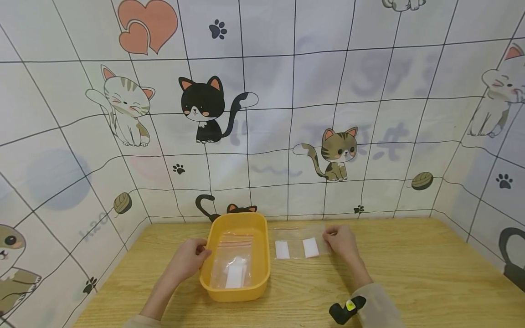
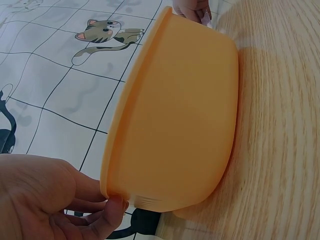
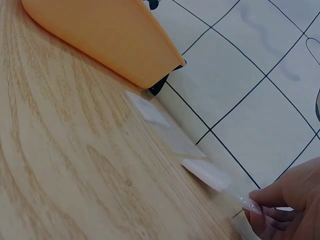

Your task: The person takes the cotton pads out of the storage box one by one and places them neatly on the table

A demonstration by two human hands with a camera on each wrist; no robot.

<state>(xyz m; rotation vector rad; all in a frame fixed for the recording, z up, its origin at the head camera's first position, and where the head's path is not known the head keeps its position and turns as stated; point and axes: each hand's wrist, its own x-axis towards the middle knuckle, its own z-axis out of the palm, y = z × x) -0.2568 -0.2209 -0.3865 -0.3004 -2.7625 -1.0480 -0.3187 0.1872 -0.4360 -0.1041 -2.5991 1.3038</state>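
Note:
My left hand pinches the left rim of a yellow plastic basin, its thumb and fingers at the edge in the left wrist view. Inside the basin lie clear zip bags with white pieces in them, overlapping one another. To the right of the basin, a clear bag with a white rectangular piece lies flat on the table. Beside it, my right hand pinches the edge of another clear zip bag with a white piece; that edge is raised from the wood in the right wrist view.
The basin stands on a light wooden table. Behind it and on both sides hangs a white gridded cloth printed with cartoon cats. A black strap with a yellow tag is at my right sleeve.

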